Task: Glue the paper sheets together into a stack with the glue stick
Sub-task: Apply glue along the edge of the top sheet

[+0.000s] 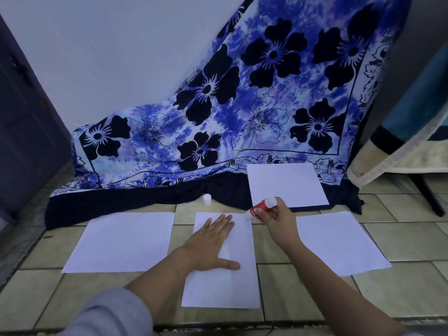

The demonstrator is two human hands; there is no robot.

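Observation:
Several white paper sheets lie on the tiled floor. My left hand [213, 246] presses flat, fingers spread, on the middle sheet [225, 287]. My right hand [275, 213] grips a red glue stick [263, 205], its white tip touching the top right corner of that middle sheet. Another sheet [121, 241] lies to the left, one [337, 243] to the right, and one [286, 184] farther back on the cloth's edge. The glue stick's white cap [207, 199] stands apart behind the middle sheet.
A blue flowered cloth [242, 105] hangs down the wall and spreads onto the floor behind the sheets. A dark door [21, 112] is at the left. A covered table with a dark leg [426, 190] stands at the right.

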